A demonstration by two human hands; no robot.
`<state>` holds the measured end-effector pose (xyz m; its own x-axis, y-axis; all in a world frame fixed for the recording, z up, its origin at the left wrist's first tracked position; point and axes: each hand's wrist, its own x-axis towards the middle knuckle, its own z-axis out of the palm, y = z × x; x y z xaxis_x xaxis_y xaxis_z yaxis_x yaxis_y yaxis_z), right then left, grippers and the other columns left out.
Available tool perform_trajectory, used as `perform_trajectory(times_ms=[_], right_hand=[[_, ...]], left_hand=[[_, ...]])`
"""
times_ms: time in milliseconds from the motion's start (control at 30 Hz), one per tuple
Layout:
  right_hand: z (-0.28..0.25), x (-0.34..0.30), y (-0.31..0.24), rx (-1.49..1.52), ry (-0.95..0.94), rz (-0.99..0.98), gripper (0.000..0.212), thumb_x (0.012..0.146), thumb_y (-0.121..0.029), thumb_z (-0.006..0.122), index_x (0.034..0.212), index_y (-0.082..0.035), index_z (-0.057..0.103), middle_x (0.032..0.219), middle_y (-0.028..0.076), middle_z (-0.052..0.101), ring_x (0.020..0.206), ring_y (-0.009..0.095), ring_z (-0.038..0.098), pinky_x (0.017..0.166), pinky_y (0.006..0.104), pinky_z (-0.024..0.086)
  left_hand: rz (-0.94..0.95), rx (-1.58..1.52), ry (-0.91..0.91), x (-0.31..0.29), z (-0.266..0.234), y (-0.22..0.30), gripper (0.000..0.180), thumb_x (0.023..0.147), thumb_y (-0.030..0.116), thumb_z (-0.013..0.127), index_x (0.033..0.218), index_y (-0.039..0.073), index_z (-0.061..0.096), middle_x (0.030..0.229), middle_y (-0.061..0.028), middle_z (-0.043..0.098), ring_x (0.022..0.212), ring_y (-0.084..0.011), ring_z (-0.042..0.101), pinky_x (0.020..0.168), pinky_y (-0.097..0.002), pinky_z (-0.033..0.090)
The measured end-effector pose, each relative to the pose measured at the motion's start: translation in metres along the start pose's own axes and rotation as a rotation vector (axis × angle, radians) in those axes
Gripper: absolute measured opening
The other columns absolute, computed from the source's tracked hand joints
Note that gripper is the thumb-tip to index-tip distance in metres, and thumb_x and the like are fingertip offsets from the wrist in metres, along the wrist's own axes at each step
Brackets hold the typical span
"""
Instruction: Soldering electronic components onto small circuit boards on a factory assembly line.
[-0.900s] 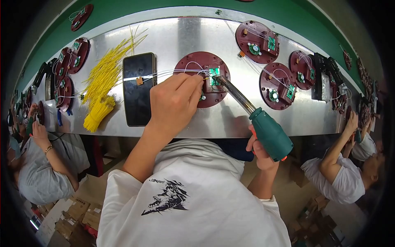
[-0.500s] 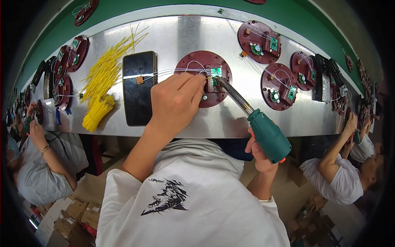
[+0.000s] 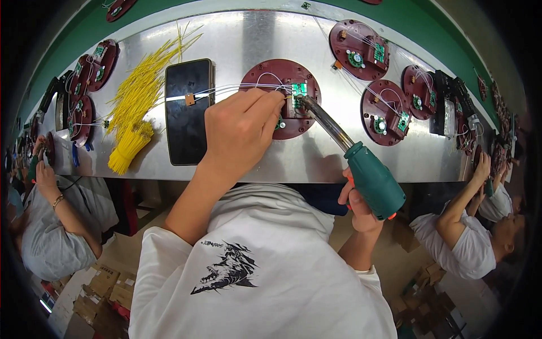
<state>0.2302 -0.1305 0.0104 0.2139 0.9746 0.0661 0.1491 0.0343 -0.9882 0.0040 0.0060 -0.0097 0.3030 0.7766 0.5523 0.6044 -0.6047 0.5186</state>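
On the metal bench before me lies a round dark-red housing (image 3: 262,70) with a small green circuit board (image 3: 299,89) near its right side. My right hand (image 3: 361,206) grips the green handle of a soldering gun (image 3: 375,181); its metal tip reaches the board's lower part. My left hand (image 3: 240,127) is closed in a pinch beside the board, covering part of the housing. A short bit of yellow wire (image 3: 288,96) sticks out from those fingertips toward the tip. White wires (image 3: 226,87) run from the board leftward to a small brown connector (image 3: 189,99) above a phone.
A black phone (image 3: 188,133) lies left of my left hand, beside a bundle of yellow wires (image 3: 132,141). More red housings (image 3: 387,113) with boards lie at right and at left (image 3: 83,121). Co-workers sit on both sides (image 3: 457,231). A green strip (image 3: 175,17) runs behind the bench.
The whole view has shifted slightly, so the bench sits a little higher. Both hands keep their places at the board, with the soldering tip still against it.
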Motion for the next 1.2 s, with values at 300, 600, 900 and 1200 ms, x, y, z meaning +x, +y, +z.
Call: perform_trajectory(times_ms=[300,600,900,1200], right_hand=[[-0.014,-0.002,0.012,0.049,-0.201,-0.091,0.043,0.09,-0.017,0.06,0.125,0.007,0.058,0.104,0.021,0.061,0.054,0.02,0.057,0.047,0.0292,0.046],[-0.007,-0.003,-0.001,0.052,-0.101,-0.085,0.037,0.09,-0.019,0.06,0.112,0.01,0.058,0.1,0.021,0.059,0.053,0.021,0.057,0.047,0.0295,0.046],[-0.027,0.007,0.013,0.133,0.089,-0.091,0.04,0.093,-0.025,0.055,0.109,0.011,0.054,0.099,0.024,0.057,0.046,0.02,0.057,0.042,0.0271,0.044],[-0.028,0.011,0.027,0.327,0.081,-0.054,0.04,0.094,-0.026,0.054,0.107,0.011,0.051,0.095,0.024,0.056,0.043,0.02,0.057,0.038,0.0297,0.046]], left_hand=[[0.014,-0.008,0.021,0.0,0.001,-0.001,0.011,0.08,0.006,0.073,0.09,0.006,0.071,0.076,-0.0054,0.065,0.065,-0.0221,0.064,0.055,-0.034,0.05],[0.003,-0.001,0.019,-0.001,0.001,0.0,0.01,0.08,0.007,0.072,0.09,0.008,0.07,0.077,-0.0049,0.065,0.065,-0.0219,0.064,0.055,-0.0339,0.05],[0.002,0.004,0.018,-0.002,0.001,0.0,0.009,0.081,0.008,0.072,0.089,0.008,0.07,0.077,-0.0048,0.066,0.066,-0.022,0.065,0.056,-0.0337,0.05],[-0.003,-0.007,0.013,-0.001,0.001,0.001,0.008,0.082,0.008,0.072,0.089,0.007,0.071,0.077,-0.0053,0.066,0.066,-0.0227,0.065,0.055,-0.034,0.05]])
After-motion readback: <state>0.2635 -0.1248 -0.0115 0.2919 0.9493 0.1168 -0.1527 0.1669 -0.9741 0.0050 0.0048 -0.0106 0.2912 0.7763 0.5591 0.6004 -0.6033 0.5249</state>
